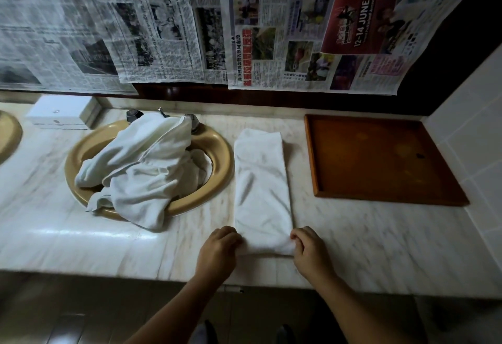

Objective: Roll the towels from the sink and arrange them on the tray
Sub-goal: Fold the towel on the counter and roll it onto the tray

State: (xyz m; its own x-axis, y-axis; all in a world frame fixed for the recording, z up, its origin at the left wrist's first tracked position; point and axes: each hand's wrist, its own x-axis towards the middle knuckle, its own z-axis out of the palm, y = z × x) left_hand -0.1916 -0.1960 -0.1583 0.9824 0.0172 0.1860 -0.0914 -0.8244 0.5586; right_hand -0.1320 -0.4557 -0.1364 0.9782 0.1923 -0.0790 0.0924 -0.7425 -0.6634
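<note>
Folded towel: a white towel [262,189] folded into a long narrow strip lies flat on the marble counter [380,237], centre of the frame, running from near the back wall toward the lower edge.
Left hand: the left hand [220,246] pinches the strip's near left corner, fingers curled closed on the cloth.
Right hand: the right hand [308,248] pinches the near right corner in the same way; both hold the near end, which looks slightly lifted, apparently to start the roll.
Remaining towels: a crumpled heap of white towels [141,167] fills the tan sink [221,159] at centre left, draped over its front rim and hiding most of the tap.
Tray: the brown wooden tray [380,159] sits at right of the frame, near the strip but apart from it, holding nothing.
Progress: by my reading, no roll is made yet and the heap is untouched.
Risk, skew: if one hand advances faster, the roll would likely come out cone-shaped.
Risk, looseness: a slack first turn would probably leave a roll that opens on the tray.
Risk, unfolding: the folded layers may slide apart on the smooth marble while rolling.
Surroundings: newspaper sheets [271,31] cover the wall above; a white box [61,112] stands at upper left.
</note>
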